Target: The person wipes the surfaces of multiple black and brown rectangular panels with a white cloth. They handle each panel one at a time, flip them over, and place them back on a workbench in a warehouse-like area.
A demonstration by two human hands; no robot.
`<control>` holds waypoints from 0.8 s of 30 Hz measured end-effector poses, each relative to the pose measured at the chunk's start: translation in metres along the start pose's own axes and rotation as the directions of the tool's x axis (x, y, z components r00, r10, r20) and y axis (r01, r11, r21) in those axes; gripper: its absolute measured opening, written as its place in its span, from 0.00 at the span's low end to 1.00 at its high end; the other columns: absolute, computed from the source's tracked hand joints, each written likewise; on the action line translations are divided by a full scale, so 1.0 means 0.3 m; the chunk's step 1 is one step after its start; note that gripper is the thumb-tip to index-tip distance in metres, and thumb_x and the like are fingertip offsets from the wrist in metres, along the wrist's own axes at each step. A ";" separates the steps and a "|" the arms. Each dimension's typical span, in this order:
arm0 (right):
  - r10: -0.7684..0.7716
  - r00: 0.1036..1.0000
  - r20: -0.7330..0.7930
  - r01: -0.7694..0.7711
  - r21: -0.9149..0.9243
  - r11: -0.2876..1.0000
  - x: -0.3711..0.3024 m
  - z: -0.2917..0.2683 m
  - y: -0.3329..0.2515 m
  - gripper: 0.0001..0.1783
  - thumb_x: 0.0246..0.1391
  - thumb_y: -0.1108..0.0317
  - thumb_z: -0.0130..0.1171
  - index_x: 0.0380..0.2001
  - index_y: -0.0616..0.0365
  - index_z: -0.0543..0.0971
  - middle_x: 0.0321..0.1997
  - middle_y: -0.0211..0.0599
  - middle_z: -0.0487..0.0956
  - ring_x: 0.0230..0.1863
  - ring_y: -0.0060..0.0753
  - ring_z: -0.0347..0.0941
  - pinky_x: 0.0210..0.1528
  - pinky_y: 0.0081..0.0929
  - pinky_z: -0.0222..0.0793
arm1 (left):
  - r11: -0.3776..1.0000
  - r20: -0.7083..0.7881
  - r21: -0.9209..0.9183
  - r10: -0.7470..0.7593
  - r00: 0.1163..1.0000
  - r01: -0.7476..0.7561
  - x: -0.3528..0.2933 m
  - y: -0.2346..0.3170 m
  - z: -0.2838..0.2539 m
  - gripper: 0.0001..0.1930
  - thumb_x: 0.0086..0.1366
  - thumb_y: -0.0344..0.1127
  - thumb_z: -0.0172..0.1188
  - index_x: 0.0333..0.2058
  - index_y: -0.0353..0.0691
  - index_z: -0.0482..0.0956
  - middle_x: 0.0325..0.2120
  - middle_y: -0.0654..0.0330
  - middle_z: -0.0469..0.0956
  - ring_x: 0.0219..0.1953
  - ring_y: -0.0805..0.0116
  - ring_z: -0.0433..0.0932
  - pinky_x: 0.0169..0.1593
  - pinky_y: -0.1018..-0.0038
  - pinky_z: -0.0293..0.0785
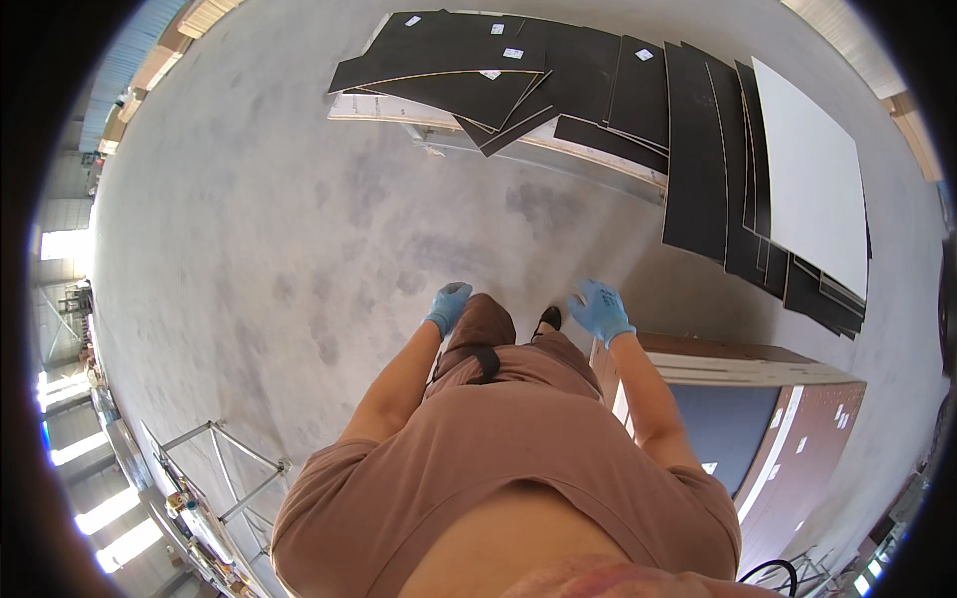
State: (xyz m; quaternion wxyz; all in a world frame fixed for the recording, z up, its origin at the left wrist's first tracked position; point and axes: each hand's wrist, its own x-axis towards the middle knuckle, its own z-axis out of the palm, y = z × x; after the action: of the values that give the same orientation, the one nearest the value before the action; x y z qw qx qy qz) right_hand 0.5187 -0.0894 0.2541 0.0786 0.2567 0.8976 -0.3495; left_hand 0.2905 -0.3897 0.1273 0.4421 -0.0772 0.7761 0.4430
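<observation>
My left hand [450, 307], in a blue work glove, hangs beside my left thigh with its fingers curled in. Nothing shows in it. My right hand [601, 311], gloved in the same blue, is held out past my right hip. Its thumb stands apart from the fingers and it holds nothing. Closest to the right hand is a stack of brown-edged panels [809, 439] with a dark grey sheet [726, 424] on its side. Farther ahead lie dark panels [568, 70] in an overlapping pile, several with small white labels. A white panel [812, 169] rests on top at the right.
The dark pile sits on a low pale support [588, 164]. A metal tube frame [224, 463] stands at the lower left. Stacked brown boards [164, 55] line the far left. Grey concrete floor [269, 219] stretches ahead and to the left; my black shoe [549, 317] is on it.
</observation>
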 end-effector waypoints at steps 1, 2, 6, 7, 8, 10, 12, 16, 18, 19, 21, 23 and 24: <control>-0.005 0.998 0.057 0.007 -0.036 0.999 0.091 -0.028 -0.008 0.21 0.62 0.54 0.57 0.49 0.59 0.79 0.52 0.55 0.83 0.52 0.64 0.79 0.55 0.52 0.74 | 0.997 0.027 -0.036 -0.060 0.998 0.061 0.065 0.039 -0.022 0.26 0.67 0.48 0.68 0.59 0.42 0.79 0.49 0.59 0.84 0.46 0.66 0.81 0.49 0.66 0.78; 0.006 0.995 0.098 -0.001 -0.052 0.999 0.187 -0.048 -0.020 0.22 0.62 0.54 0.56 0.50 0.59 0.79 0.53 0.55 0.83 0.52 0.64 0.79 0.56 0.52 0.74 | 0.990 0.056 -0.068 -0.119 0.991 0.122 0.138 0.082 -0.043 0.26 0.67 0.48 0.68 0.60 0.43 0.78 0.50 0.58 0.83 0.47 0.65 0.80 0.49 0.65 0.78; 0.084 0.979 0.188 -0.074 -0.058 0.996 0.574 -0.071 -0.054 0.25 0.62 0.53 0.55 0.57 0.55 0.79 0.55 0.56 0.82 0.55 0.63 0.78 0.58 0.50 0.74 | 0.938 0.105 -0.214 -0.257 0.961 0.274 0.488 0.296 -0.103 0.28 0.71 0.50 0.63 0.64 0.45 0.72 0.59 0.56 0.78 0.58 0.56 0.77 0.56 0.55 0.75; 0.137 0.971 0.193 -0.132 -0.042 0.990 0.659 -0.069 -0.059 0.26 0.62 0.53 0.56 0.58 0.55 0.80 0.56 0.56 0.82 0.56 0.64 0.77 0.59 0.50 0.74 | 0.929 0.117 -0.230 -0.269 0.956 0.290 0.579 0.354 -0.100 0.28 0.71 0.50 0.63 0.64 0.45 0.72 0.59 0.56 0.78 0.58 0.56 0.77 0.56 0.55 0.75; 0.187 0.963 0.196 -0.185 -0.024 0.982 0.735 -0.059 -0.072 0.27 0.63 0.52 0.56 0.59 0.55 0.80 0.56 0.57 0.82 0.57 0.64 0.77 0.60 0.49 0.74 | 0.921 0.126 -0.243 -0.280 0.952 0.304 0.666 0.416 -0.110 0.28 0.72 0.50 0.63 0.64 0.45 0.72 0.59 0.56 0.78 0.58 0.55 0.77 0.56 0.55 0.75; 0.230 0.960 0.158 -0.243 0.063 0.968 0.916 -0.039 -0.097 0.29 0.63 0.50 0.57 0.61 0.56 0.79 0.57 0.58 0.82 0.57 0.64 0.77 0.60 0.49 0.74 | 0.920 0.130 -0.249 -0.279 0.951 0.304 0.885 0.594 -0.140 0.29 0.71 0.51 0.64 0.64 0.45 0.72 0.59 0.56 0.78 0.58 0.55 0.77 0.56 0.56 0.75; 0.292 0.946 0.139 -0.314 0.181 0.932 1.067 -0.018 -0.117 0.32 0.63 0.49 0.58 0.63 0.59 0.78 0.57 0.59 0.82 0.57 0.65 0.78 0.60 0.49 0.74 | 0.917 0.124 -0.242 -0.296 0.947 0.318 1.071 0.751 -0.156 0.31 0.69 0.52 0.66 0.65 0.45 0.71 0.60 0.56 0.77 0.57 0.56 0.77 0.57 0.56 0.75; 0.232 0.964 0.129 -0.235 0.007 0.972 1.416 -0.015 -0.135 0.29 0.60 0.54 0.63 0.60 0.59 0.79 0.55 0.59 0.83 0.55 0.64 0.80 0.60 0.49 0.75 | 0.908 0.085 -0.266 -0.313 0.946 0.324 1.310 0.966 -0.183 0.38 0.65 0.56 0.70 0.68 0.46 0.69 0.63 0.56 0.74 0.60 0.56 0.75 0.59 0.56 0.72; 0.146 0.989 0.022 -0.146 -0.028 0.989 1.616 -0.033 -0.141 0.27 0.58 0.54 0.62 0.56 0.60 0.80 0.56 0.58 0.82 0.57 0.62 0.79 0.61 0.49 0.74 | 0.881 0.114 -0.325 -0.325 0.939 0.344 1.388 1.033 -0.189 0.45 0.62 0.60 0.72 0.71 0.45 0.65 0.69 0.53 0.68 0.67 0.53 0.69 0.66 0.52 0.67; 0.091 0.995 -0.039 -0.093 -0.048 0.995 1.731 -0.044 -0.145 0.26 0.57 0.55 0.62 0.54 0.60 0.80 0.57 0.57 0.82 0.58 0.61 0.79 0.62 0.48 0.73 | 0.866 0.135 -0.335 -0.345 0.929 0.371 1.427 1.059 -0.186 0.46 0.62 0.60 0.72 0.72 0.45 0.65 0.70 0.52 0.66 0.69 0.51 0.67 0.67 0.51 0.66; -0.005 0.997 -0.080 -0.017 -0.264 0.964 1.967 -0.073 -0.149 0.31 0.55 0.54 0.65 0.59 0.57 0.77 0.64 0.52 0.77 0.64 0.56 0.74 0.66 0.49 0.68 | 0.828 0.166 -0.369 -0.389 0.906 0.423 1.496 1.085 -0.168 0.49 0.60 0.61 0.73 0.73 0.45 0.63 0.73 0.51 0.62 0.72 0.49 0.64 0.71 0.49 0.62; -0.012 0.994 -0.106 -0.032 -0.404 0.914 2.172 -0.092 -0.166 0.37 0.53 0.54 0.69 0.64 0.56 0.74 0.73 0.50 0.70 0.71 0.55 0.67 0.72 0.49 0.63 | 0.772 0.243 -0.439 -0.390 0.888 0.459 1.551 1.078 -0.144 0.51 0.58 0.63 0.75 0.73 0.44 0.63 0.75 0.50 0.59 0.74 0.47 0.60 0.73 0.47 0.59; -0.052 0.992 -0.114 -0.003 -0.438 0.899 2.261 -0.098 -0.179 0.39 0.53 0.53 0.69 0.66 0.55 0.72 0.74 0.50 0.68 0.73 0.54 0.64 0.73 0.50 0.61 | 0.738 0.263 -0.476 -0.399 0.879 0.478 1.573 1.068 -0.132 0.51 0.58 0.64 0.75 0.72 0.44 0.64 0.73 0.51 0.62 0.73 0.47 0.62 0.71 0.47 0.61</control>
State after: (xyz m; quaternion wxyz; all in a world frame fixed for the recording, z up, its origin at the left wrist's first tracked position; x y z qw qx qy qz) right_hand -0.0882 0.1721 0.0902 0.0744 0.2422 0.9595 -0.1236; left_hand -0.1796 -0.1005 -0.0218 0.5500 -0.3442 0.5499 0.5260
